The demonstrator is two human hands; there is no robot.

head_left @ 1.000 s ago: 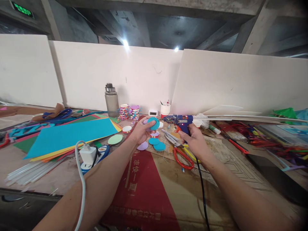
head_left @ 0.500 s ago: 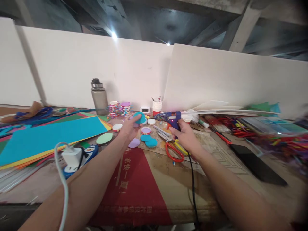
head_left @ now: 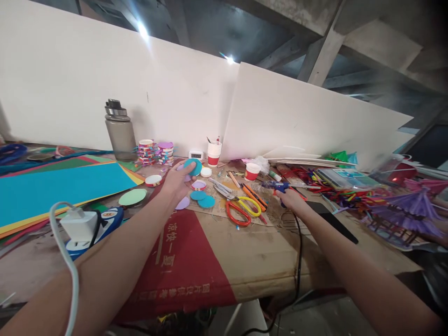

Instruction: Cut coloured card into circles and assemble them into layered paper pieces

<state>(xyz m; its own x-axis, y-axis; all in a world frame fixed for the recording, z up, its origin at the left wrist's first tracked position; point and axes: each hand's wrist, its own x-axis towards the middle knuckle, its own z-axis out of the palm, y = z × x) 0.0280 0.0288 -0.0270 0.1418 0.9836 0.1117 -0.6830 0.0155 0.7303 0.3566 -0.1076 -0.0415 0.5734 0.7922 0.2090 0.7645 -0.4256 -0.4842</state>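
My left hand holds a teal foam disc upright over the cardboard mat, with a lilac piece behind it. Just below lie two more teal discs, a lilac disc and a small round lid. My right hand grips the blue glue gun low over the table to the right of the scissors; its black cord runs back toward me.
Red and yellow scissors lie between my hands. Coloured foam sheets, a power strip with white charger, a grey bottle, paper cups and stacked decorated rings are left and behind. Pipe cleaners and purple paper umbrellas crowd the right.
My view swung right. My right hand carried the glue gun away from the disc, rightward past the scissors and down toward the table. My left hand kept hold of the teal disc.
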